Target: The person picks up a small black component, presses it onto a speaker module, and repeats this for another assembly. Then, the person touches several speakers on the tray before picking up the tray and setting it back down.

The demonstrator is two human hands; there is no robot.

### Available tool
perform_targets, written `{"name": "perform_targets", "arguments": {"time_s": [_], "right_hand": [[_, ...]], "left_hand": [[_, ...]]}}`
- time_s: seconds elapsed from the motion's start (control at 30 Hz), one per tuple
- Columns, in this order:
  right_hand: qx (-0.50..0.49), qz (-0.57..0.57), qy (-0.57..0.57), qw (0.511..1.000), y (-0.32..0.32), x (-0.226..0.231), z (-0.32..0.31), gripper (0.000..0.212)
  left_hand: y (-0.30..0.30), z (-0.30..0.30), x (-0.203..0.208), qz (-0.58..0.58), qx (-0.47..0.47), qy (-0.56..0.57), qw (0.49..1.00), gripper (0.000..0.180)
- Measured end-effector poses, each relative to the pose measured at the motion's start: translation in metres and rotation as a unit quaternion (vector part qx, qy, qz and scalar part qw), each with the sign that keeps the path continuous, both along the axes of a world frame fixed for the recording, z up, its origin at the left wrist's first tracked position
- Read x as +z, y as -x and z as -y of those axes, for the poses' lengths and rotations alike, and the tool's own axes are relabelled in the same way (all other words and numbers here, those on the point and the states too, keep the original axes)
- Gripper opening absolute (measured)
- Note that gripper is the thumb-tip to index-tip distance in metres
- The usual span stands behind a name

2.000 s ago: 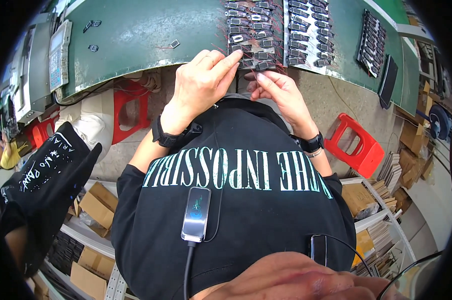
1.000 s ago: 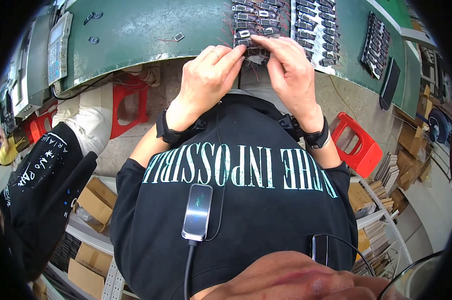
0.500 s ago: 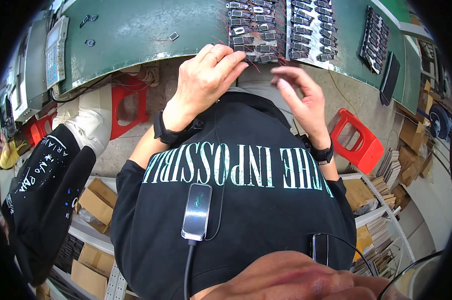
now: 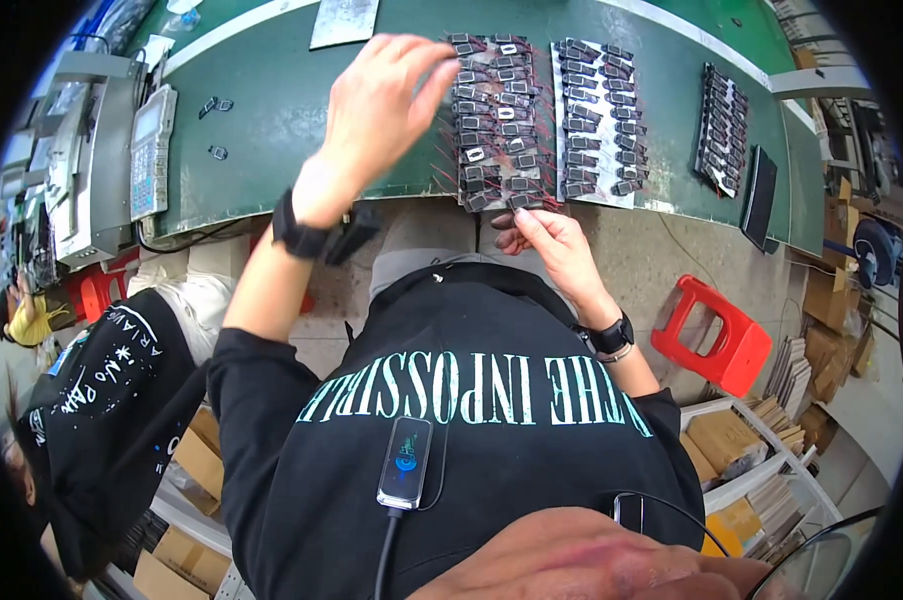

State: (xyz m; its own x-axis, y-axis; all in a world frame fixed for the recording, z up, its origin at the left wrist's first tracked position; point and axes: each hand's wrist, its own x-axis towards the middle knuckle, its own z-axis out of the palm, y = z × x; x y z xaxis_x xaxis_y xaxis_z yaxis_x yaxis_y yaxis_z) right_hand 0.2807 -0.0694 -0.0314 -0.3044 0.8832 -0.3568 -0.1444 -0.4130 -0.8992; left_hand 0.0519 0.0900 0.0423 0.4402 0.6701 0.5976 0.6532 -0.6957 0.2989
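Left hand (image 4: pixel 377 105): raised over green tabletop (image 4: pixel 272 110), fingers loosely spread, holding nothing, tips just beside upper left of component rows (image 4: pixel 497 120). Right hand (image 4: pixel 552 240): at rows' near edge, pinching one small dark component (image 4: pixel 504 218). Rows' long axis away from body. Red stool (image 4: pixel 717 335) right; cardboard boxes (image 4: pixel 197 460) lower left.

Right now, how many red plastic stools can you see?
2. One red stool stands on the floor at the right, beyond the right hand; another shows partly at the left. More may be hidden.
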Motion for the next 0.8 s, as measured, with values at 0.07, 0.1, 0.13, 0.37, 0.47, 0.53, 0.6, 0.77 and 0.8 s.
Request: {"name": "perform_targets", "arguments": {"time_s": [0.07,0.1,0.13,0.37,0.47,0.53,0.6,0.77,0.8], "right_hand": [[-0.006,-0.002,0.005,1.0,0.0,0.006,0.002,0.033],[-0.008,-0.006,0.004,1.0,0.001,0.008,0.003,0.033],[-0.01,-0.009,0.004,1.0,0.001,0.01,0.003,0.032],[-0.028,-0.043,0.017,0.999,-0.006,0.015,-0.004,0.033],[-0.031,-0.065,0.028,0.997,-0.009,0.019,-0.005,0.034],[-0.037,-0.07,0.034,0.996,-0.011,0.022,-0.004,0.032],[-0.038,-0.075,0.035,0.996,-0.011,0.023,-0.004,0.032],[-0.027,-0.074,0.04,0.996,-0.01,0.028,0.0,0.036],[-0.032,-0.075,0.043,0.996,-0.01,0.03,0.002,0.036]], "left_hand": [[-0.002,-0.038,-0.008,-0.018,-0.016,0.009,1.0,0.023],[-0.004,-0.055,-0.013,-0.036,-0.029,0.02,0.999,0.026],[-0.006,-0.071,-0.02,-0.036,-0.031,0.018,0.999,0.026],[-0.037,-0.12,-0.038,-0.014,-0.093,0.173,0.98,0.033],[-0.041,-0.122,-0.034,-0.004,-0.084,0.218,0.972,0.033],[-0.048,-0.116,-0.023,0.0,-0.077,0.241,0.968,0.033],[-0.052,-0.108,-0.007,-0.011,-0.067,0.258,0.964,0.032],[-0.059,-0.106,-0.003,-0.025,-0.057,0.215,0.975,0.031],[-0.059,-0.106,-0.001,-0.026,-0.057,0.213,0.975,0.031]]}}
